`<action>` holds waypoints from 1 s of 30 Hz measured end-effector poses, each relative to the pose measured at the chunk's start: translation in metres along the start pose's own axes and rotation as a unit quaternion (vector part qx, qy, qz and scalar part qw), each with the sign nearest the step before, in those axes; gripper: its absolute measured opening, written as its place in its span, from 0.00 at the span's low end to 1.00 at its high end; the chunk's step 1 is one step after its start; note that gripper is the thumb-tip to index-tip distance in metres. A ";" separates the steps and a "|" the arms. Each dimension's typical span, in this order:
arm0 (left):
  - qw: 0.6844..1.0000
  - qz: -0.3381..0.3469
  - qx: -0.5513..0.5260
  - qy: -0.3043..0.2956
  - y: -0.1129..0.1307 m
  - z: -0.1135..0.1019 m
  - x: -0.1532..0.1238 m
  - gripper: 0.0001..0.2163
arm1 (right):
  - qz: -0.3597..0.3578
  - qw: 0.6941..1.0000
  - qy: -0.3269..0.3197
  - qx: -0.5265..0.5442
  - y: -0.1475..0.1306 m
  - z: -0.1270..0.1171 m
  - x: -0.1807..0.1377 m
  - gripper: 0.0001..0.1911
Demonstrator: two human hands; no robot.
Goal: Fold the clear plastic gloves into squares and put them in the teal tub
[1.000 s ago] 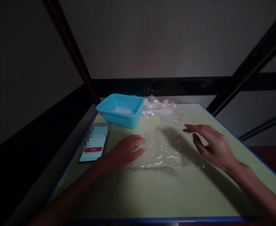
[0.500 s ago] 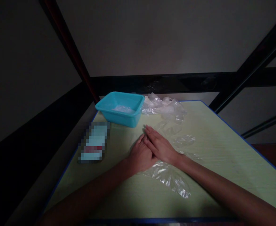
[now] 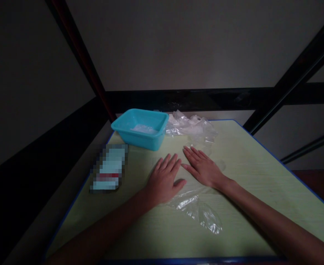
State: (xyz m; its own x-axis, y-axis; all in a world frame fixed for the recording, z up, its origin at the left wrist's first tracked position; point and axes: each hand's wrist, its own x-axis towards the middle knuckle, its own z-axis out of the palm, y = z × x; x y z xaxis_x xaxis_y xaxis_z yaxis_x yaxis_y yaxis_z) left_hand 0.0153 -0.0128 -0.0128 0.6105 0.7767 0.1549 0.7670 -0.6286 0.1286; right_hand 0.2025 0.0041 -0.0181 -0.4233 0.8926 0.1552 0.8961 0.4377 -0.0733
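Observation:
A clear plastic bag (image 3: 197,210) lies flat on the pale green table (image 3: 241,184). My left hand (image 3: 164,179) rests palm down on the bag's left part, fingers stretched out and together. Beside it, my right hand (image 3: 202,167) lies flat too, fingers extended, pressing on the same plastic. The two hands sit side by side with a small gap between the thumbs. Much of the bag is hidden beneath them; only its near end shows.
A turquoise plastic tub (image 3: 141,128) with something clear inside stands at the back left. A heap of clear bags (image 3: 192,127) lies right of it. A phone (image 3: 108,168) rests near the table's left edge. Dark metal frame bars surround the table.
My hands came together over the bag half a second ago, the right overlapping the left. Now they have slid apart and lie flat side by side on the plastic.

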 end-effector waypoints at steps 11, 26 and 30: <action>1.000 -0.008 -0.001 0.003 -0.005 -0.001 -0.005 0.26 | 0.051 0.997 0.040 -0.029 0.028 0.004 -0.010 0.31; 1.000 -0.019 -0.003 0.009 -0.016 -0.002 -0.015 0.26 | 0.059 0.995 0.076 -0.012 0.034 -0.006 -0.020 0.31; 0.999 -0.032 0.005 0.009 -0.021 -0.007 -0.017 0.27 | 0.031 0.996 0.088 0.006 0.020 -0.010 -0.017 0.31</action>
State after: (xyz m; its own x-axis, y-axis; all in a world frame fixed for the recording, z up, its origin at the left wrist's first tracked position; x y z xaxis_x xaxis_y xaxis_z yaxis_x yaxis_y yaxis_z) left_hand -0.0133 -0.0133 -0.0112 0.5557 0.8148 0.1651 0.8067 -0.5765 0.1300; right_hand 0.2286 -0.0037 -0.0119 -0.3354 0.8861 0.3198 0.9179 0.3838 -0.1006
